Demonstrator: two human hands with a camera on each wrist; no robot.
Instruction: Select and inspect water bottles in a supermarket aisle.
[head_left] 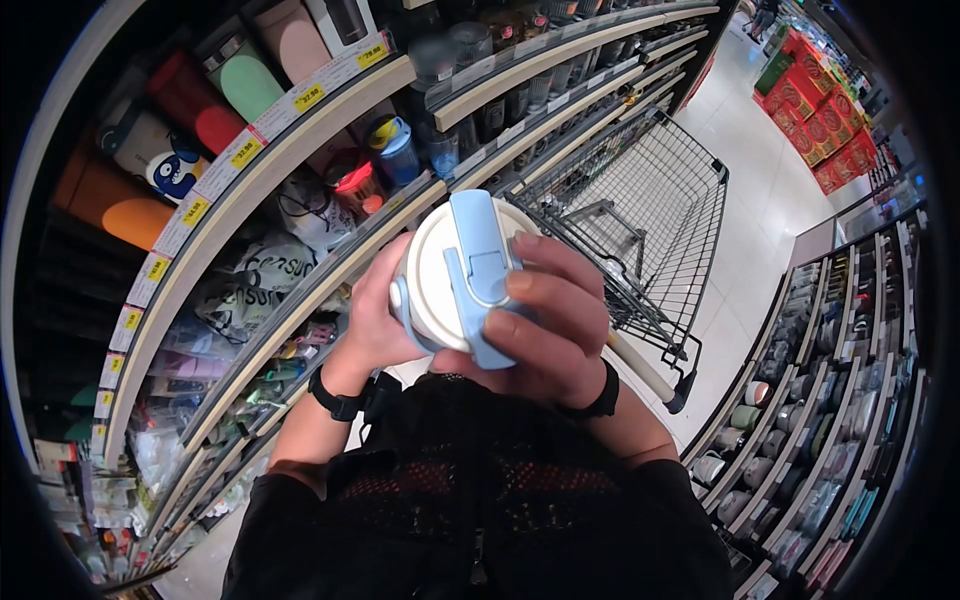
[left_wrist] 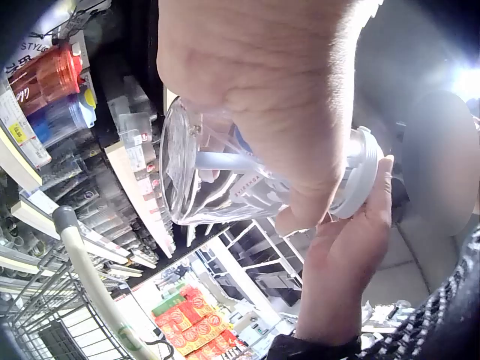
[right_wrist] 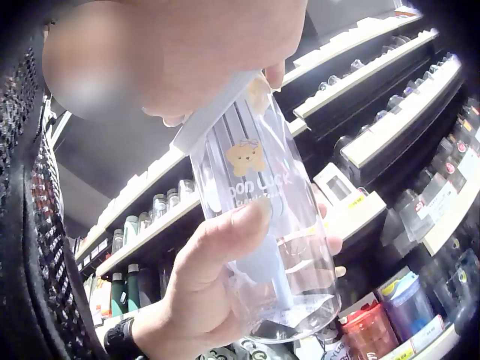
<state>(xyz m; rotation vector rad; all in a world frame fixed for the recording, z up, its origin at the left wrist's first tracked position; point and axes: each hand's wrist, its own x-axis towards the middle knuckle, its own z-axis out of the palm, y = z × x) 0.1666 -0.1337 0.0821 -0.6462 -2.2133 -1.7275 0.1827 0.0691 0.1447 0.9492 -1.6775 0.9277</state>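
Observation:
Both hands hold a clear water bottle (right_wrist: 304,259) in front of the chest. Its lid (head_left: 432,265) is white with a light-blue flip spout and strap. My left hand (head_left: 378,315) grips the body; in the right wrist view its thumb (right_wrist: 244,225) lies across the clear wall. Over the lid curl the fingers of my right hand (head_left: 560,315), with fingertips on the blue part. A puppy print and white lettering mark the wall, and a straw (left_wrist: 225,161) shows inside. The palms are mostly hidden.
A wire shopping cart (head_left: 641,366) stands just ahead on the right. Shelves with a price rail (head_left: 240,152) run along the left, holding a blue cup (head_left: 397,155) and a red cup (head_left: 357,186). Red boxes (head_left: 812,115) are stacked farther off. More shelving (head_left: 800,410) lines the right.

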